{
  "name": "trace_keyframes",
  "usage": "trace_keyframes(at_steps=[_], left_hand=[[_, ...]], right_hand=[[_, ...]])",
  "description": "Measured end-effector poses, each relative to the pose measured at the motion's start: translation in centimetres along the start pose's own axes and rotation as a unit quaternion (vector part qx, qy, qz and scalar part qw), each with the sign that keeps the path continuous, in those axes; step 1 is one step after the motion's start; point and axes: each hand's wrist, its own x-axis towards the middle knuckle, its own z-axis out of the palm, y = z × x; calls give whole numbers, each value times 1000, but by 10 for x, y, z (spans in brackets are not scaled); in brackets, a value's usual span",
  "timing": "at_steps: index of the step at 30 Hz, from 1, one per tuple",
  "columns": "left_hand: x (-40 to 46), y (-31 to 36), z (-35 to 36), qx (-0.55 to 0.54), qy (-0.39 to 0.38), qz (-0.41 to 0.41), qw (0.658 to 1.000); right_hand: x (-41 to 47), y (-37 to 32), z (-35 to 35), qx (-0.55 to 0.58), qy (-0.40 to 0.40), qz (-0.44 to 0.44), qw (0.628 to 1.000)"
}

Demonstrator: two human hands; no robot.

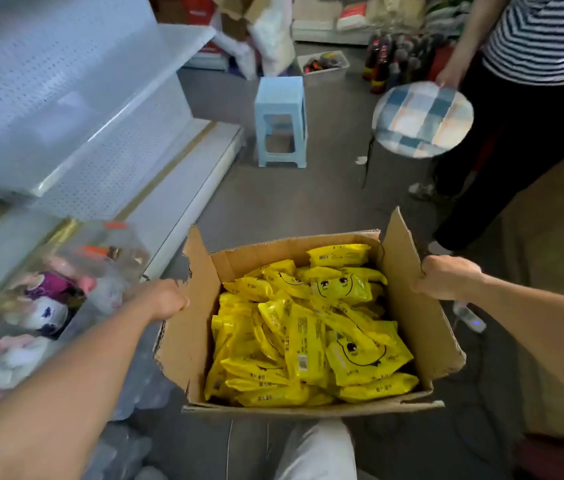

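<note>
- The white perforated metal shelving [65, 98] runs along the left side, close to the box.
- The brown cardboard box with its flaps raised [187, 341] lies low in the middle, between the two grips and just ahead of the person's knee.
- The pale blue plastic stool [282, 116] stands on the grey floor beyond the box, well apart from it.
- The yellow plastic packets [308, 327] fill the box in a loose heap.
- The left grip [166, 301] grasps the outer edge of the box's left flap.
- The right grip [446, 277] grasps the upper edge of the right flap.
</note>
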Motion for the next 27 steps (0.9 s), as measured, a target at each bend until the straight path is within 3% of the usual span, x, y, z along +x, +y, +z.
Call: trace_keyframes(at_steps=[3, 8, 17, 27], left_hand=[[35, 5, -23, -58, 3, -18, 998], [99, 20, -72, -29, 21, -30, 999], [238, 49, -175, -17, -19, -42, 999], [390, 98, -306, 42, 20, -52, 998]], right_hand=[[53, -10, -33, -13, 14, -20, 1000], [145, -32, -82, -27, 22, -41, 999], [313, -67, -171, -41, 2, -66, 997], [489, -76, -267, -39, 8, -71, 997]])
